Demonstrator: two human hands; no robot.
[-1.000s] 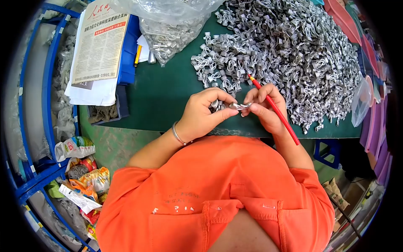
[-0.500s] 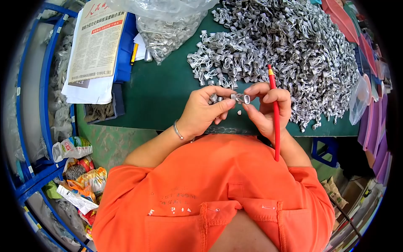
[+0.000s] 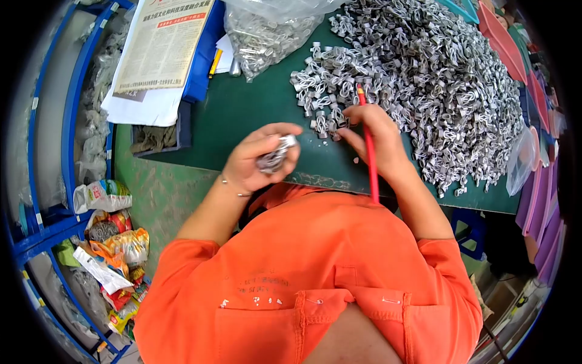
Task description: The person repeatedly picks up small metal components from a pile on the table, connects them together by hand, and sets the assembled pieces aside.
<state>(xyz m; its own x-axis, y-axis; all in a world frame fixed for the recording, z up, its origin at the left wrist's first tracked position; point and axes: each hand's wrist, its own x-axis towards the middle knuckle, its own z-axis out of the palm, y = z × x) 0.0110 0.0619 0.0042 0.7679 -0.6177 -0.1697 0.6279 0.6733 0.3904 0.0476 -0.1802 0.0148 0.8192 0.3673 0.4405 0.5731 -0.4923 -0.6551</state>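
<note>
My left hand [image 3: 257, 158] is curled around several small metal loop pieces [image 3: 276, 155], slightly smeared by motion. It hangs over the table's near edge. A red pencil [image 3: 371, 159] is tucked between the fingers of my right hand [image 3: 377, 134], its tip pointing away from me. The thumb and forefinger of that hand are at the near left edge of a large heap of metal loop pieces [image 3: 454, 97]. Whether they pinch one of these pieces, I cannot tell. Each piece looks like a silvery twisted loop with a ribbed collar.
A clear plastic bag of metal pieces [image 3: 270, 42] lies at the back of the green table [image 3: 236, 115]. Left of it are a newspaper [image 3: 160, 54], a blue bin [image 3: 206, 67] and a grey tray with a cloth [image 3: 154, 139]. A blue rack [image 3: 70, 115] stands at far left.
My hands, together over one metal piece before, have moved apart. The left drew back leftward with the pieces; the right went to the heap's edge, keeping the pencil. The view has shifted slightly.
</note>
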